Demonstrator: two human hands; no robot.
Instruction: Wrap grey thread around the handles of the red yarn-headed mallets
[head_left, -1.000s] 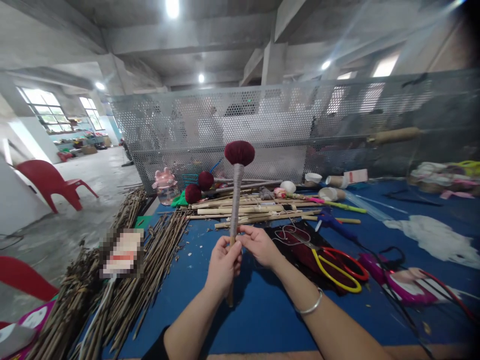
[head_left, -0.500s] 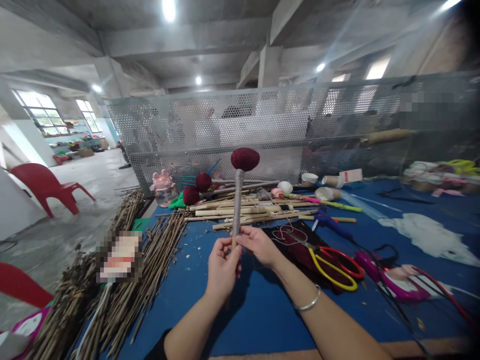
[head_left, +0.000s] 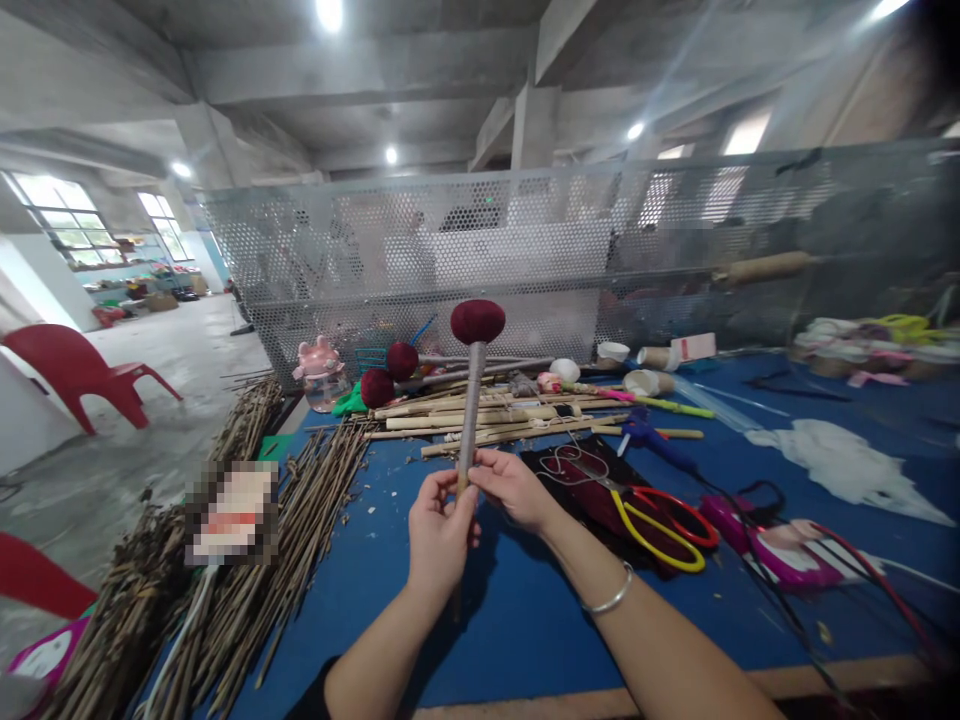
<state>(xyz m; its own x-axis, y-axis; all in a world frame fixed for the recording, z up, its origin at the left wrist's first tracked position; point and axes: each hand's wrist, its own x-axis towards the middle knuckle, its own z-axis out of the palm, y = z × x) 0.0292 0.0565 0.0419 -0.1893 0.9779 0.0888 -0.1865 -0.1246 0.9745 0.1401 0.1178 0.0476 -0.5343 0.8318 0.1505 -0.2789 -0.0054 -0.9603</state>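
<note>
Mallet (head_left: 469,400), maroon-headed, stood upright over the blue desk (head_left: 525,620), right of the twig bundles (head_left: 247,560). The left hand (head_left: 439,525) had its grip wrapped round the lower shaft, and the right hand (head_left: 514,490) pinched the shaft just above. Scissors (head_left: 660,515) lay further right. A slackened pinch would probably let the shaft's grey wrapping loosen.

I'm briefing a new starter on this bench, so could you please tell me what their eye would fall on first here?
The red-headed stick, held upright at centre by the left hand with the right hand pinching its shaft, stands out first. Next come the yellow-and-red scissors on the blue table to the right, and the pile of twigs along the left edge.
</note>
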